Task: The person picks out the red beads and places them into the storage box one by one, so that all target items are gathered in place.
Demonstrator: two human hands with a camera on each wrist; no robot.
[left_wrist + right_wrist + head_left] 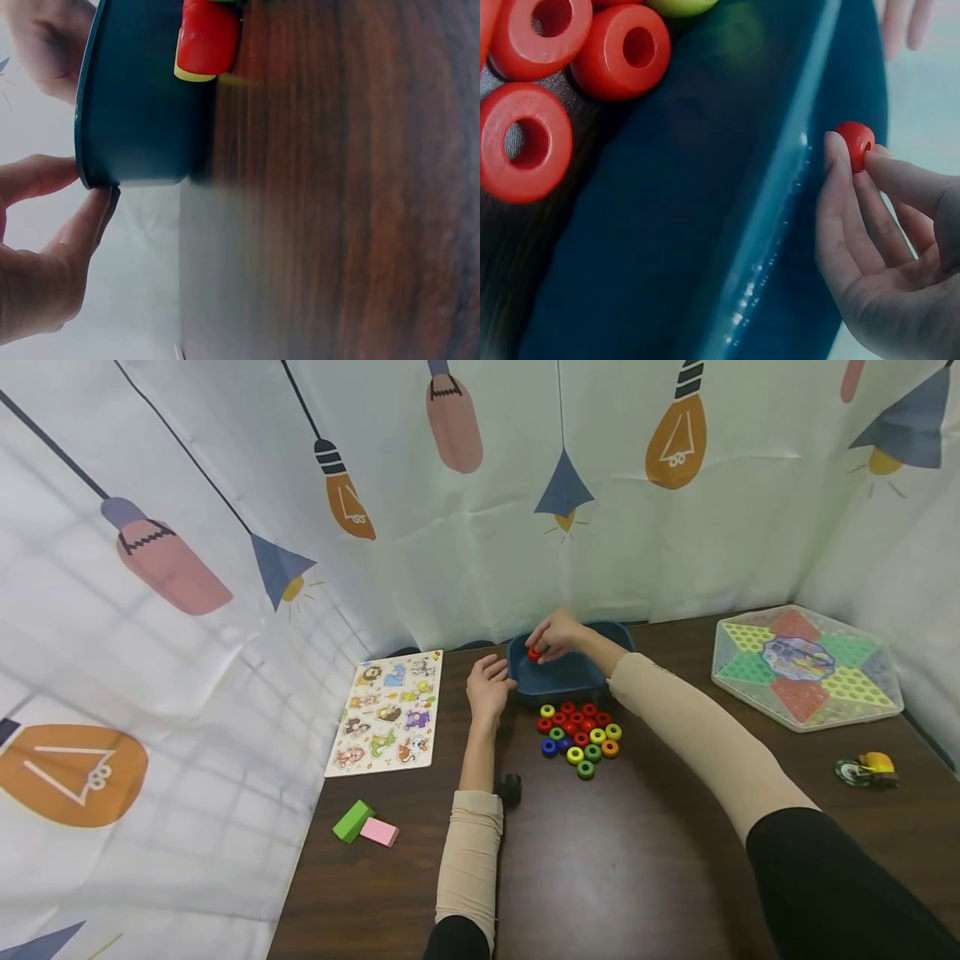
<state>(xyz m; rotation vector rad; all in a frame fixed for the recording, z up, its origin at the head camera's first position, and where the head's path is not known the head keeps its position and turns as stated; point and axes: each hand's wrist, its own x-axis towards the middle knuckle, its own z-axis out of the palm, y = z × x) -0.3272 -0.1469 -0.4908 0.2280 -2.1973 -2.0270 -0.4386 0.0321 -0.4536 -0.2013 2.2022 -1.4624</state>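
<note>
My right hand is over the dark blue tray, with a red ring bead pinched between thumb and fingers. Beside the tray's left end is my left hand, its fingers relaxed and the fingertips right at the rim corner. Several loose red beads lie in front of the tray, mixed with yellow beads, green beads, blue beads and an orange bead. The tray's far-right part is partly hidden behind my right forearm.
An animal picture board lies to the left, with a green block and a pink block nearer. On the right are a hexagonal game board and a small yellow toy. A printed curtain hangs behind the table.
</note>
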